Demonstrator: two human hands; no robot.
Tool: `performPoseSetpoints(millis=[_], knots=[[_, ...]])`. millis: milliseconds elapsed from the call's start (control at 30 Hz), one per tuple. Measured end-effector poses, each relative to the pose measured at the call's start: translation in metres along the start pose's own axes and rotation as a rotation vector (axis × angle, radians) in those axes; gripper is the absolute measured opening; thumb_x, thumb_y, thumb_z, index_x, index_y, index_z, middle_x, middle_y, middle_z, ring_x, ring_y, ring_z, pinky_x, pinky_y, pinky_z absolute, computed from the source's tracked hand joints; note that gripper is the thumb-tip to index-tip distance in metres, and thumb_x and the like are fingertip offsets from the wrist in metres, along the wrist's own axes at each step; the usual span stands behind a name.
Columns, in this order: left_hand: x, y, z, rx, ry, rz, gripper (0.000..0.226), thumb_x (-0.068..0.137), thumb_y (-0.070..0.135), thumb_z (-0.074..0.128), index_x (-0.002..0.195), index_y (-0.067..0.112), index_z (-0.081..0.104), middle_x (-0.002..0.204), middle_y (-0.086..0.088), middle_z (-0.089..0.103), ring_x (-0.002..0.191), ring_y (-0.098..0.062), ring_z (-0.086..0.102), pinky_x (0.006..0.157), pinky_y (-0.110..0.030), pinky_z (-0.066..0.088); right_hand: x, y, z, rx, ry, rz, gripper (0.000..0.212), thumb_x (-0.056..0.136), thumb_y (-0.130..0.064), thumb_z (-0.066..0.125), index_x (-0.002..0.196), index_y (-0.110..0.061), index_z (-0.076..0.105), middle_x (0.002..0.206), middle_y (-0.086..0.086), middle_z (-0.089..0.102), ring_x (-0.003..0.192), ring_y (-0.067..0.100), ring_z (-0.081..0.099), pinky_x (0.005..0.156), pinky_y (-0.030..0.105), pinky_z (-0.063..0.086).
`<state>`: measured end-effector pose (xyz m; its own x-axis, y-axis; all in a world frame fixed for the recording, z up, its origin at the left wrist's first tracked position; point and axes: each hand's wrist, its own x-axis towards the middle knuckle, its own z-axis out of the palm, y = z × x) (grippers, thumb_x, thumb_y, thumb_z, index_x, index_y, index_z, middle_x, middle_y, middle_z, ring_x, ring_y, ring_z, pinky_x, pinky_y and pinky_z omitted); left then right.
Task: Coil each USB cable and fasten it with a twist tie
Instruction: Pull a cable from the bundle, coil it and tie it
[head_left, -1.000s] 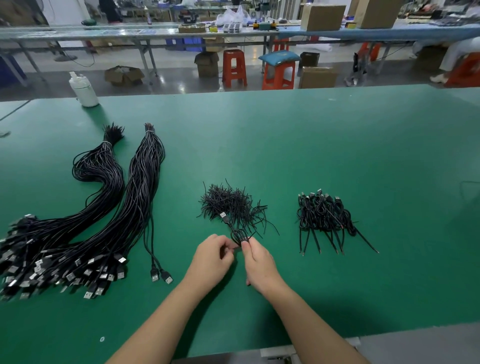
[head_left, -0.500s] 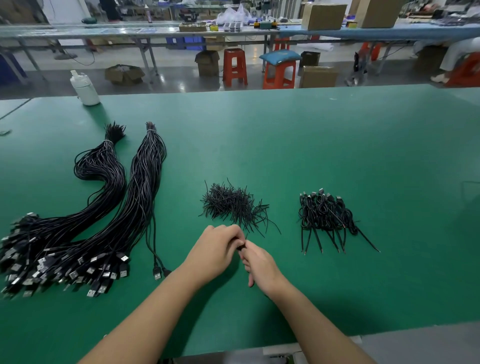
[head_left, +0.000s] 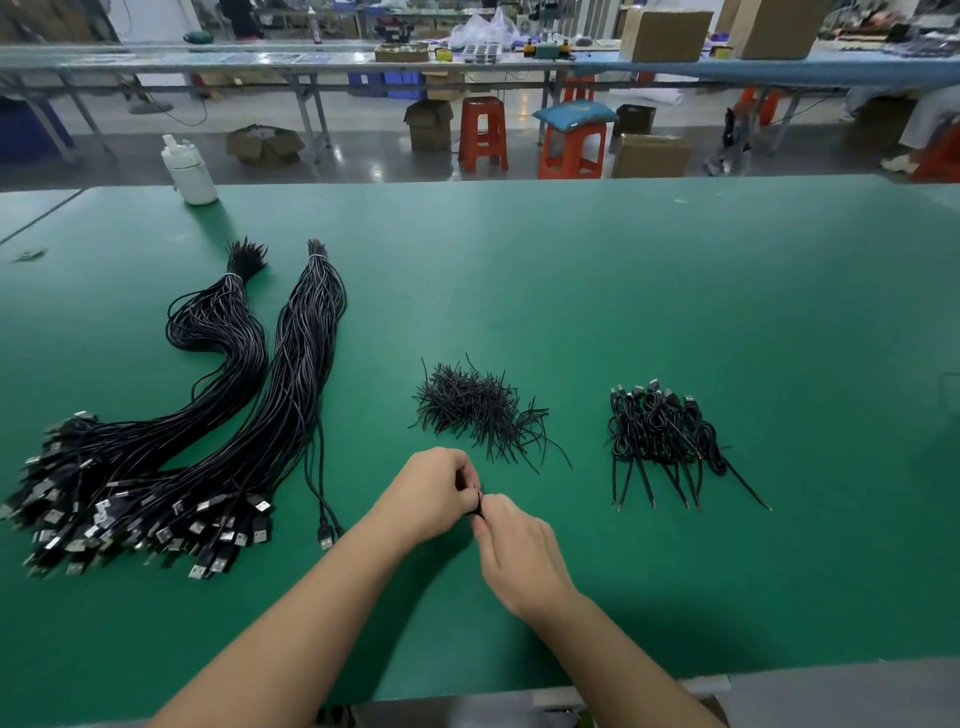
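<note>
My left hand (head_left: 431, 493) and my right hand (head_left: 517, 551) meet at the table's near middle, both pinching a small coiled black USB cable (head_left: 475, 501), mostly hidden between the fingers. Just beyond them lies a loose heap of black twist ties (head_left: 475, 410). To the right sits a pile of coiled, tied cables (head_left: 665, 428). On the left lie two long bundles of straight black USB cables (head_left: 218, 431), their plugs toward the near edge. One loose cable (head_left: 319, 499) lies beside the right bundle.
The green table (head_left: 675, 291) stretches wide to the right and far side. A white plastic bottle (head_left: 188, 171) stands at the far left edge. Beyond the table are red stools (head_left: 483, 132), cardboard boxes and another workbench.
The coil with its plug showed between my fingertips a second ago; now my hands have closed together around it, nearer to me, and it is almost covered.
</note>
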<state>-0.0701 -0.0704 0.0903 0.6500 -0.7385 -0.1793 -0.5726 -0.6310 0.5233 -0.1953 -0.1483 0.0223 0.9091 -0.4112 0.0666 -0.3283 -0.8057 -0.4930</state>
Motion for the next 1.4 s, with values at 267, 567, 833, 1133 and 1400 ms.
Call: performPoseSetpoints(millis=[267,567,833,1133,1400], knots=[[-0.008,-0.001,0.001,0.036,0.065,0.018,0.023,0.093,0.032,0.063,0.081,0.015,0.073,0.066,0.003,0.063,0.061,-0.014,0.054,0.054,-0.023,0.039,-0.001,-0.004,-0.001,-0.007,-0.018,-0.016,0.020,0.105,-0.033,0.033,0.091,-0.021,0.040,0.086,-0.004,0.045,0.078,0.028,0.054,0.066,0.034,0.029],[-0.012,0.010,0.007,0.338,-0.038,0.062,0.015,0.087,0.016,0.056,0.080,0.009,0.067,0.077,-0.007,0.062,0.077,-0.030,0.062,0.062,-0.031,0.046,-0.001,-0.007,-0.004,-0.007,-0.012,0.002,0.023,0.104,-0.027,0.032,0.098,-0.016,0.050,0.094,0.003,0.058,0.084,0.031,0.058,0.068,0.038,0.035],[-0.021,0.012,0.021,0.398,0.114,0.133,0.014,0.089,0.007,0.046,0.080,0.018,0.049,0.084,0.002,0.043,0.092,-0.023,0.052,0.067,-0.031,0.033,0.002,-0.003,0.003,0.021,-0.016,0.045,0.015,0.102,-0.026,0.035,0.087,-0.021,0.038,0.080,-0.004,0.043,0.079,0.031,0.058,0.065,0.035,0.028],[-0.022,0.009,0.032,0.265,0.139,0.105,0.019,0.091,0.003,0.045,0.082,0.018,0.040,0.089,0.003,0.037,0.086,-0.018,0.041,0.070,-0.026,0.034,0.006,0.001,0.007,-0.020,-0.036,0.047,0.008,0.095,-0.028,0.039,0.095,-0.022,0.044,0.093,-0.003,0.059,0.081,0.027,0.059,0.066,0.035,0.035],[-0.024,-0.011,0.032,0.138,0.232,0.330,0.010,0.093,0.008,0.052,0.098,0.009,0.060,0.124,-0.001,0.052,0.129,-0.014,0.041,0.099,-0.024,0.041,0.003,0.007,-0.019,0.689,-0.327,0.232,0.018,0.086,-0.030,0.048,0.101,-0.026,0.057,0.088,-0.001,0.060,0.078,0.014,0.054,0.075,0.034,0.046]])
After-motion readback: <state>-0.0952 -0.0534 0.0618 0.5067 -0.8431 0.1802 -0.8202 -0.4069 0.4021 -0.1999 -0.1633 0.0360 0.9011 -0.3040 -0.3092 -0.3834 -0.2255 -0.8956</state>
